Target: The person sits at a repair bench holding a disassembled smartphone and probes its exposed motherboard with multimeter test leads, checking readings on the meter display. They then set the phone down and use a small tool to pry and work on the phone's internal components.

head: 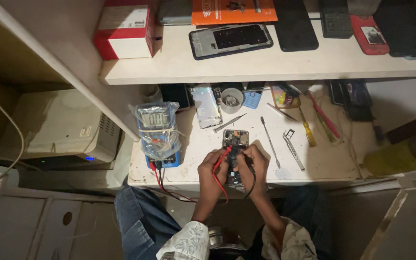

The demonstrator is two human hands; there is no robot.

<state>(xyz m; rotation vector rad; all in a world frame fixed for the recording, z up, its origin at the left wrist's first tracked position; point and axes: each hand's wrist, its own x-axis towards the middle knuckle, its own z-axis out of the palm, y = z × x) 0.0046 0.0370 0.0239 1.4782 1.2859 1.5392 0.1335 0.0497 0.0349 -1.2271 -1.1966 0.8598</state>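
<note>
Left hand is closed round the red probe, right hand round the black probe, tips pressed onto the opened phone lying flat on the desk beneath both hands. The multimeter stands left of the left hand, display readable.

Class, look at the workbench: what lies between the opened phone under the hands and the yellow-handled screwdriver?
In the head view, a thin metal spudger and tweezers lie between the opened phone and the screwdriver.
</note>
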